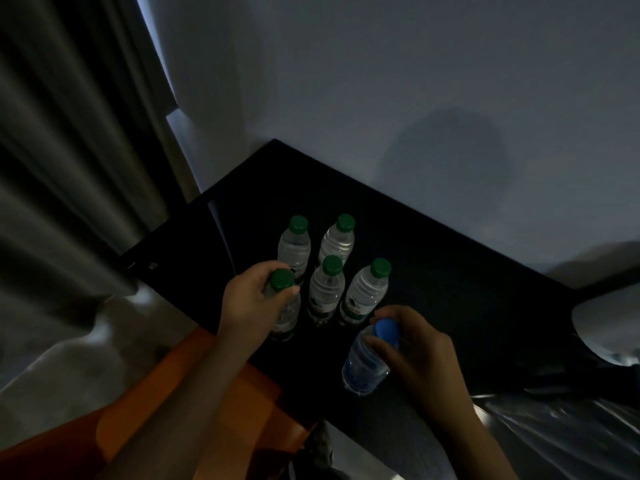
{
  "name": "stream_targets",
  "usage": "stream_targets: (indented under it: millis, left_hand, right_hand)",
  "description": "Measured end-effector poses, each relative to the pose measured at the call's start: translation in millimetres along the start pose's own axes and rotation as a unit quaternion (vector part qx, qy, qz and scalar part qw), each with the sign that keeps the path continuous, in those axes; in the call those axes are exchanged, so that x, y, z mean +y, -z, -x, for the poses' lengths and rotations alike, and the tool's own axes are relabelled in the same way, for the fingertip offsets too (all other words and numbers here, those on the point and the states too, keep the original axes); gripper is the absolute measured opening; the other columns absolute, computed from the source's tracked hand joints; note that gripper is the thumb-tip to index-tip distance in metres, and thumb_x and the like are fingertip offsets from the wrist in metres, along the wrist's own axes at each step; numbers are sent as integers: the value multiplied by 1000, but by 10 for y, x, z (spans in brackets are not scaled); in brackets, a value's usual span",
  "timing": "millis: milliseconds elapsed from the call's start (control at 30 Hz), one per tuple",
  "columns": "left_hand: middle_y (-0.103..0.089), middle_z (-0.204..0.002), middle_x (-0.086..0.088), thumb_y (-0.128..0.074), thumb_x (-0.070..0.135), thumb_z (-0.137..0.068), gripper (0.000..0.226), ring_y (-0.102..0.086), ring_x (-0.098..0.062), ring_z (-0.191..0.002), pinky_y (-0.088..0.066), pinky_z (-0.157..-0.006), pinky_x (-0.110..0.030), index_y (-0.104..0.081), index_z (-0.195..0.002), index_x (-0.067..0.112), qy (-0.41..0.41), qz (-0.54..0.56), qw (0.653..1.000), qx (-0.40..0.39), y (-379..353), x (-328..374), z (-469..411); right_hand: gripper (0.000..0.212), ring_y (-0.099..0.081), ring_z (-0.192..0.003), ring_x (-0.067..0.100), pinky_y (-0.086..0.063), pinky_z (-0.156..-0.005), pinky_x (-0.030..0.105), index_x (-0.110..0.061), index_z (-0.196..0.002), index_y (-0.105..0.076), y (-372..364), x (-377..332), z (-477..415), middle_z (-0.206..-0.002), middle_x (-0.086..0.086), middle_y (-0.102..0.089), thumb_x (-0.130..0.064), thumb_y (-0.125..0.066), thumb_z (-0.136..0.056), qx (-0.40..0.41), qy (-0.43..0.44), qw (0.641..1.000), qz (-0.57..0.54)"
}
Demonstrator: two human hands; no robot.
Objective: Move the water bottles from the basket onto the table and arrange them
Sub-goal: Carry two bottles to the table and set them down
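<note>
Head view: looks steeply down, close above table point(450, 271), tilted.

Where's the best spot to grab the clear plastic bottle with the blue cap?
Around its neck, just under the round blue cap, coming from above on the right, as the right hand does. The clear plastic bottle stands upright, and green-capped clear bottles crowd its left.
</note>
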State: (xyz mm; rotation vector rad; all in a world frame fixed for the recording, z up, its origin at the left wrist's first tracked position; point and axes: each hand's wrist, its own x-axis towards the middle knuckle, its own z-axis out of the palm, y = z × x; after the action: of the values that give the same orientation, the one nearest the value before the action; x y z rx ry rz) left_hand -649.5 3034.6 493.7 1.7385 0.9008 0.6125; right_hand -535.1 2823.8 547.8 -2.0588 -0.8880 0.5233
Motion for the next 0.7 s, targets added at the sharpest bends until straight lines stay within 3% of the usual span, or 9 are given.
stream_targets:
  millis: [167, 333, 600, 700]
  left_hand:
    - [-69, -91, 12, -77, 13, -76, 25, -63, 9, -82, -48, -67, -3, -68, -99, 21, 1, -7, 1000, 9, -82, -102, -126]
    - [-69, -89, 17, -78, 15, -76, 27, -63, 8, -85, -48, -69, -4, -66, -92, 34, 6, 3, 999, 31, -122, -158, -171]
    - [-68, -92, 20, -77, 17, -77, 30, -62, 9, -88, -46, -70, -1, -62, -90, 40, 5, 3, 999, 48, -141, -236, -165]
    - [-69, -91, 17, -77, 19, -77, 23, -62, 9, -87, -47, -69, -4, -65, -93, 31, 7, -5, 999, 38, -104, -251, -207]
  right_hand:
    - [31, -61, -98, -3, -56, -81, 26, -30, -109, -56, 15, 30, -133, -105, -14, -61, -28, -66, -80, -6, 4, 1000, 12]
    - [34, -60, -101, -1, -55, -85, 26, -31, -111, -55, 7, 82, -223, -107, -13, -61, -26, -68, -81, -15, -2, 1000, 12]
    - [29, -63, -96, 1, -56, -81, 32, -25, -108, -60, -23, 130, -282, -103, -13, -64, -22, -71, -81, -21, 0, 1000, -7]
    - [27, -62, -93, -1, -56, -79, 30, -25, -105, -60, -59, 156, -336, -99, -12, -64, -21, -72, -81, -28, 2, 1000, -8]
